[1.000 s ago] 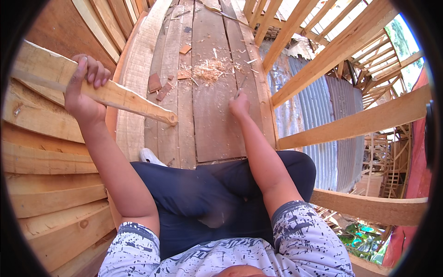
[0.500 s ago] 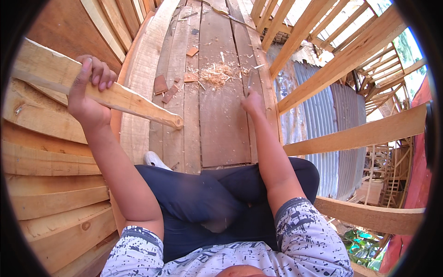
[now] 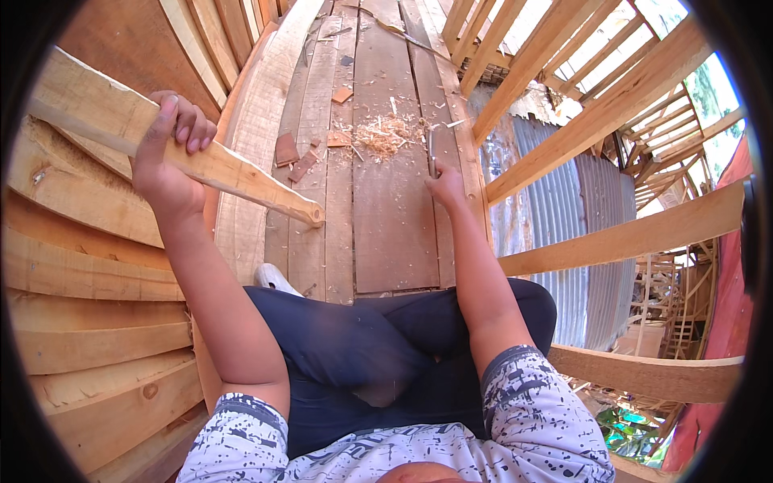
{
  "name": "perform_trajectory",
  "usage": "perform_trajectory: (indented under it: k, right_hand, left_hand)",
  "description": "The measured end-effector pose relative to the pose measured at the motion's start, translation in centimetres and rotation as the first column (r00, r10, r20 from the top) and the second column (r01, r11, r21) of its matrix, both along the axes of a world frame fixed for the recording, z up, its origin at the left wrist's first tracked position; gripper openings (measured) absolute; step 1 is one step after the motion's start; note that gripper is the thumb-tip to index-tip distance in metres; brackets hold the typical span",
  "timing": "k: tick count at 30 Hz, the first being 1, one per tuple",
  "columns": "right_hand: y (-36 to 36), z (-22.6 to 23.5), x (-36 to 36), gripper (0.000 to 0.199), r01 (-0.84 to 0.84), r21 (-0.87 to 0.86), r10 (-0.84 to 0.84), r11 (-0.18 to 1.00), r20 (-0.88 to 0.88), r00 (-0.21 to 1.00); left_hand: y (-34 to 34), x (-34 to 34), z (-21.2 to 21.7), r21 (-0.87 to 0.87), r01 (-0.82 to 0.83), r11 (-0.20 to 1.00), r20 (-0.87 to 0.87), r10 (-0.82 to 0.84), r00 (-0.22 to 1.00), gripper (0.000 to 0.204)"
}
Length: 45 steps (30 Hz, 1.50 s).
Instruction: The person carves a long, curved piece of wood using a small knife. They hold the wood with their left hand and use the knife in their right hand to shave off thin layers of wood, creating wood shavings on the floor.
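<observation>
Timber building site: plank platform [image 3: 394, 209], rafters [image 3: 596, 121].

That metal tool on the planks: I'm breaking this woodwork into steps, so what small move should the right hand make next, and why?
Probably close the right hand around the metal tool and lift it off the plank deck. The hand rests at the tool's near end, which lies flat beside the wood shavings, while the left hand already grips the tapered wooden piece, held up clear of the deck.

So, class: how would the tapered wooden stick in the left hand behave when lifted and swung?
The wooden stick looks stiff: it stays straight though gripped near one end by the left hand. Probably light, since one hand holds it up. Its rough sawn faces likely resist slipping.
</observation>
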State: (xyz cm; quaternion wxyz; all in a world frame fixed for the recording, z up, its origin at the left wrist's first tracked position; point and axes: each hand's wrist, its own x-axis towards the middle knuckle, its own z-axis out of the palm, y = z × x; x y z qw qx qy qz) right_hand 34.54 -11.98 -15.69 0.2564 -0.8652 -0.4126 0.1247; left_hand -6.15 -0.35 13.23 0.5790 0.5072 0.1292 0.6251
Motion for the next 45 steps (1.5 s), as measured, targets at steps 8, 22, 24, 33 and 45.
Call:
perform_trajectory:
  k: [8, 22, 24, 33, 45]
  right_hand:
    - [1.1, 0.5, 3.8, 0.035, 0.248, 0.103, -0.246, 0.963, -0.026, 0.969]
    - [0.5, 2.9, 9.6, 0.055, 0.161, 0.127, -0.097, 0.979, -0.407, 0.908]
    - [0.3, 2.1, 10.6, 0.055, 0.203, 0.134, -0.147, 0.97, -0.341, 0.928]
    - [1.5, 2.8, 10.7, 0.053, 0.154, 0.112, -0.076, 0.982, -0.514, 0.855]
    - [0.7, 2.1, 8.9, 0.047, 0.094, 0.154, 0.012, 0.984, -0.577, 0.817]
  left_hand:
    - [0.0, -0.1, 0.0, -0.044, -0.049, 0.998, 0.019, 0.05, 0.999, 0.018]
    - [-0.3, 0.7, 0.5, -0.006, -0.027, 1.0, -0.012, 0.027, 1.0, 0.017]
    - [-0.2, 0.7, 0.4, 0.014, -0.005, 1.0, -0.027, 0.006, 1.0, 0.018]
    - [0.1, 0.1, 0.3, 0.009, -0.026, 1.0, -0.044, 0.026, 0.999, 0.02]
    - [-0.3, 0.5, 0.5, 0.026, 0.008, 1.0, -0.055, -0.006, 0.998, 0.018]
